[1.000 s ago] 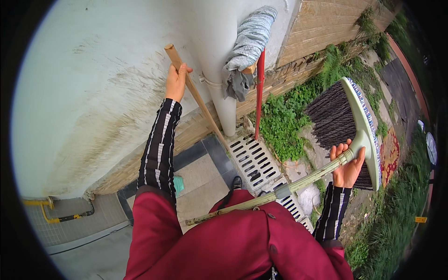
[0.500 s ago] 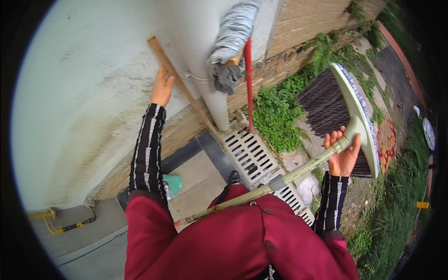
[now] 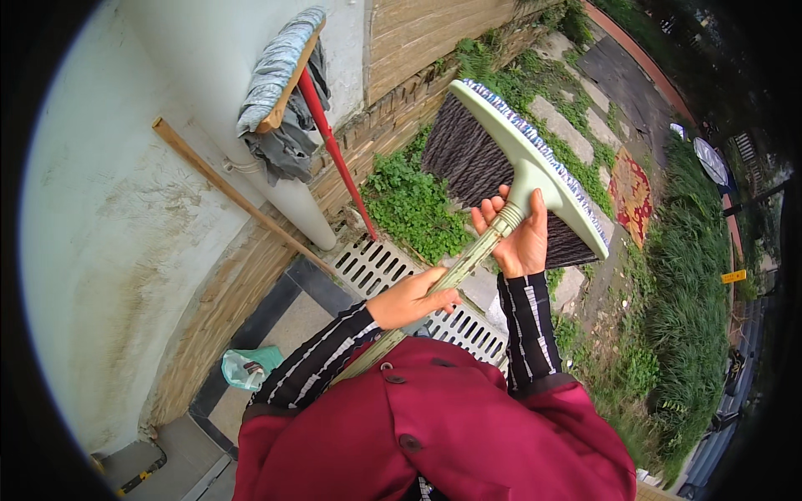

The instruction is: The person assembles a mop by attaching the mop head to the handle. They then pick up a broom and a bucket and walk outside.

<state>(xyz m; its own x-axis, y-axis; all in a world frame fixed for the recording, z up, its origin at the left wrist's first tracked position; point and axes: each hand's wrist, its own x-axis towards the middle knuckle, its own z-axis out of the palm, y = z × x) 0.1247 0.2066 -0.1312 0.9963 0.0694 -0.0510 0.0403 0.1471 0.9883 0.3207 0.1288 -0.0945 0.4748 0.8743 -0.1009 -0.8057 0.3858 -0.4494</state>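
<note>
A broom with a pale green head and dark, dense bristles is held head-up in front of me, a speckled blue-white strip along its edge. My right hand cups the neck where the worn green handle meets the head. Lower down, my left hand closes around that handle. The handle's lower end is hidden behind my left forearm and red jacket.
A wooden pole leans on the white wall beside a pipe. Near it stands a red-handled tool with a cloth-wrapped wooden head. Drain grates, a greenish plastic bag, green plants and a patterned red mat lie around.
My left hand has come away from the wooden pole and taken hold of the broom handle. The view has shifted right, and the broom head sits nearer the middle.
</note>
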